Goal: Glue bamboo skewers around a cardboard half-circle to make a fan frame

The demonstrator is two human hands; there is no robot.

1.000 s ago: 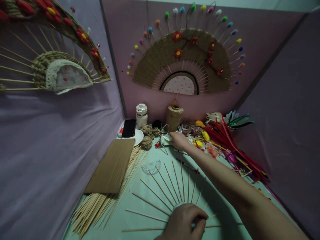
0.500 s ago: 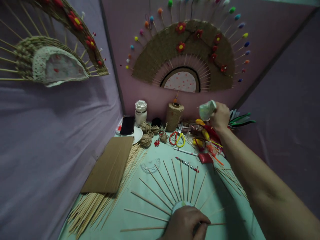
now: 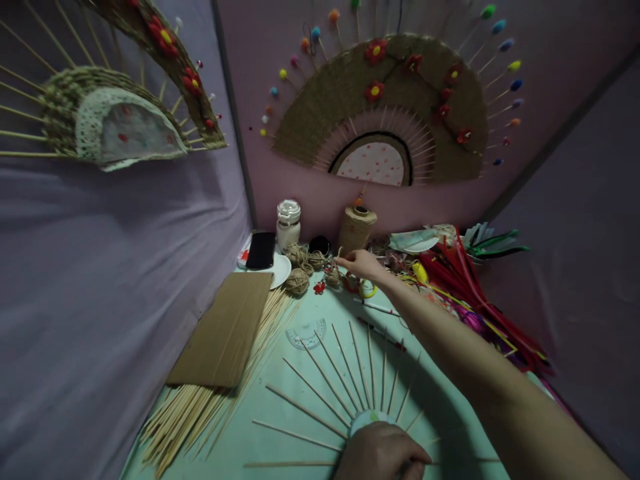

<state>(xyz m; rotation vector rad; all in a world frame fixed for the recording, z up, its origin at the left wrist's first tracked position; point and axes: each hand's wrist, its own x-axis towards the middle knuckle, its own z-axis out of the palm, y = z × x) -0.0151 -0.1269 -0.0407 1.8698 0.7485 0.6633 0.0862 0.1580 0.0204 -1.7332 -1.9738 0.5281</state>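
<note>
Thin wooden sticks (image 3: pixel 309 403) fan out on the pale green table from a light round piece (image 3: pixel 371 418). My left hand (image 3: pixel 383 453) rests on that piece at the bottom, its fingers bent and pressed together; what lies under them is hidden. My right hand (image 3: pixel 361 264) reaches to the back of the table, beside small balls of twine (image 3: pixel 297 282) and in front of a large twine spool (image 3: pixel 357 229). Its fingertips are pinched near a bit of twine, too small to make out. Scissors (image 3: pixel 368 289) lie partly behind the right wrist.
Cardboard (image 3: pixel 223 330) lies over a stick bundle (image 3: pixel 180 427) at left. A protractor (image 3: pixel 306 333), pen (image 3: pixel 383 333), jar (image 3: pixel 289 225) and phone (image 3: pixel 261 251) are on the table. Red strips (image 3: pixel 480 300) and pliers (image 3: pixel 500 245) are at right. Woven fans (image 3: pixel 310 100) hang behind.
My right hand has let go of the pale crumpled piece, which now lies at the back right, and has moved left to the twine. Red strips now show at right. The view has shifted slightly.
</note>
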